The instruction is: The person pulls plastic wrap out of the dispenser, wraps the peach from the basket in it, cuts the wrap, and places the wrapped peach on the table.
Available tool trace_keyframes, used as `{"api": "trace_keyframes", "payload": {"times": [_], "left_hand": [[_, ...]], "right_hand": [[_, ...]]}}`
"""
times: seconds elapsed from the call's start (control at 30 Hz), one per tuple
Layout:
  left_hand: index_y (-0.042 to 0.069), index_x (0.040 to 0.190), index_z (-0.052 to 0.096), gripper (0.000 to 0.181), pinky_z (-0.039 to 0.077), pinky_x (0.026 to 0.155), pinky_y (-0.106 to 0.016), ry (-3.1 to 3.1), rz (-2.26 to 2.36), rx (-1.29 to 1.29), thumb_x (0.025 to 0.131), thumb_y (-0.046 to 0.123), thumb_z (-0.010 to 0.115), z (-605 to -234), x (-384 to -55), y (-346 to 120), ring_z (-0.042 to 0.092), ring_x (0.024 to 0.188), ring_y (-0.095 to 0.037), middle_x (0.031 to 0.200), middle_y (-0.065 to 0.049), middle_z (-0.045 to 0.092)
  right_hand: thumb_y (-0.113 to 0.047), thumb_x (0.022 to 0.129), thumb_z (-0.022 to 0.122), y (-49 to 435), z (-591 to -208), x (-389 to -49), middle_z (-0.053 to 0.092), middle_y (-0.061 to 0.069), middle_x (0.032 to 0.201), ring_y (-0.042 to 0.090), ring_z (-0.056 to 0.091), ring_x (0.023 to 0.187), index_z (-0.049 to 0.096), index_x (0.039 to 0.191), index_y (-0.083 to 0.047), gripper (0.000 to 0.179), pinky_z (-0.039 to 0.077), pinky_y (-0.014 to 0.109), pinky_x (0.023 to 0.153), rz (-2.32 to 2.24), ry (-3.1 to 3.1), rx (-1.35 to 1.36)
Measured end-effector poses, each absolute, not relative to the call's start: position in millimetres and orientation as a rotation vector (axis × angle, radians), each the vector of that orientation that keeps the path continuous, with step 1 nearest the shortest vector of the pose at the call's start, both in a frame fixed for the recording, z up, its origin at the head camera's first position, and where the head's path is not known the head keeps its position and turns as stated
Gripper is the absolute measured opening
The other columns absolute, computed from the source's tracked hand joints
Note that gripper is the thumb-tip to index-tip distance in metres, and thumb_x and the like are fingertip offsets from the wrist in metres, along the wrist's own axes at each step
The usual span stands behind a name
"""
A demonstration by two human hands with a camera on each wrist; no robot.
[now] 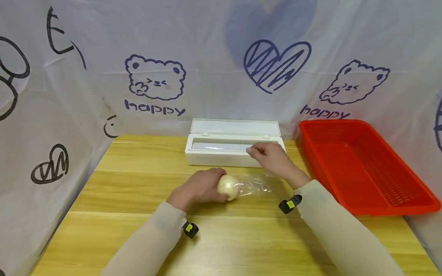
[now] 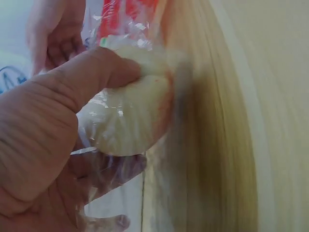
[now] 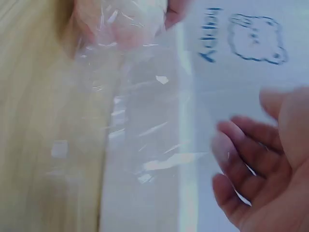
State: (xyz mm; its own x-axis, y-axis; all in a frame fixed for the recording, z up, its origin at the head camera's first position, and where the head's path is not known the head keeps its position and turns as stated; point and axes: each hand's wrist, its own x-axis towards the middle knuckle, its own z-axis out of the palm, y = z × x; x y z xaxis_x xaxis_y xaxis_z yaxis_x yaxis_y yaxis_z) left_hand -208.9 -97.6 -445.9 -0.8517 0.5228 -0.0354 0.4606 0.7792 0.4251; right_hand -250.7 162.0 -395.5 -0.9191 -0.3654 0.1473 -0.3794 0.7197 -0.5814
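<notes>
The left hand, forearm slanting inward, grips the pale ball between thumb and fingers, with the white box beyond it. Clear wrap trails from the ball toward the right hand, which hovers at the box, fingers loosely curled around nothing, the red basket on its outer side.

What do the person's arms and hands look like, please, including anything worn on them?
The sleeves are long, plain and cream-coloured. At each wrist sits a small black device with a yellow patch. The left hand and right hand are bare.
</notes>
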Motion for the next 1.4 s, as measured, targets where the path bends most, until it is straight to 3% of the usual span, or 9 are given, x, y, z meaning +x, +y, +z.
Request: {"api": "trace_keyframes", "payload": {"times": [0.17,0.4,0.5,0.6,0.67,0.77,0.97,1.2,1.4], "left_hand": [[0.011,0.134,0.058,0.074,0.056,0.080,-0.036,2.859,0.903,0.606,0.075,0.045,0.087,-441.8,-200.4,-112.1,0.064,0.087,-0.017,0.114,0.001,0.067],[0.007,0.138,0.051,0.076,0.056,0.096,-0.045,2.836,1.235,0.409,0.082,0.042,0.089,-434.5,-193.9,-120.8,0.065,0.107,-0.023,0.127,-0.008,0.064],[0.006,0.142,0.047,0.079,0.056,0.098,-0.048,2.840,1.303,0.339,0.084,0.042,0.088,-432.3,-191.2,-116.5,0.064,0.111,-0.027,0.132,-0.013,0.061],[0.005,0.141,0.046,0.079,0.056,0.096,-0.048,2.828,1.378,0.278,0.084,0.041,0.088,-430.6,-187.9,-108.3,0.064,0.109,-0.028,0.132,-0.013,0.060],[0.004,0.139,0.047,0.078,0.056,0.093,-0.047,2.825,1.416,0.259,0.084,0.040,0.088,-430.0,-186.2,-101.6,0.065,0.106,-0.027,0.131,-0.013,0.060],[0.005,0.138,0.047,0.079,0.056,0.090,-0.044,2.836,1.427,0.257,0.082,0.043,0.089,-429.0,-183.5,-91.1,0.065,0.102,-0.025,0.128,-0.011,0.060],[0.005,0.132,0.050,0.080,0.056,0.084,-0.037,2.872,1.322,0.357,0.079,0.048,0.092,-427.7,-178.5,-80.0,0.062,0.097,-0.022,0.123,-0.010,0.058],[0.006,0.161,0.030,0.106,0.047,0.114,-0.053,2.438,1.499,0.380,0.084,0.051,0.087,-422.0,-184.1,-100.1,0.049,0.145,-0.035,0.157,-0.015,0.047],[0.002,0.159,0.039,0.081,0.057,0.103,-0.041,2.059,1.637,0.547,0.095,0.025,0.082,-425.2,-188.0,-108.7,0.064,0.126,-0.030,0.145,-0.018,0.060]], "right_hand": [[-0.028,0.107,0.062,176.2,-385.1,-235.1,0.069,0.010,0.085,0.025,0.056,0.077,0.075,0.098,-0.005,0.029,0.045,0.034,0.067,1.075,-2.685,0.330],[-0.036,0.108,0.061,177.2,-385.8,-211.4,0.064,0.013,0.078,0.022,0.056,0.071,0.073,0.097,-0.003,0.037,0.043,0.027,0.058,1.282,-2.528,0.043],[-0.038,0.108,0.061,165.0,-393.8,-204.4,0.070,0.020,0.094,0.025,0.066,0.082,0.069,0.110,0.002,0.040,0.054,0.025,0.065,1.510,-2.565,0.051],[-0.036,0.108,0.062,147.3,-406.3,-198.6,0.068,0.029,0.123,0.036,0.071,0.107,0.054,0.137,0.007,0.053,0.064,0.036,0.083,1.829,-2.641,0.134],[-0.031,0.108,0.062,134.9,-413.2,-194.2,0.060,0.033,0.141,0.043,0.066,0.123,0.037,0.152,0.008,0.064,0.062,0.046,0.093,2.040,-2.650,0.180],[-0.022,0.108,0.063,120.0,-420.7,-190.2,0.051,0.034,0.151,0.042,0.063,0.129,0.026,0.157,0.007,0.068,0.058,0.052,0.100,2.298,-2.566,0.208],[-0.010,0.103,0.067,106.7,-424.2,-188.4,0.068,0.020,0.130,0.017,0.069,0.103,0.044,0.144,0.006,0.050,0.061,0.029,0.085,2.543,-2.355,0.197],[-0.007,0.099,0.068,119.9,-431.1,-186.4,0.071,0.025,0.128,0.014,0.069,0.107,0.043,0.141,0.008,0.051,0.057,0.031,0.098,2.421,-2.500,0.348],[-0.012,0.097,0.075,124.6,-429.9,-183.1,0.070,0.016,0.133,0.020,0.063,0.118,0.054,0.140,0.004,0.051,0.051,0.030,0.103,2.350,-2.516,0.642]]}}
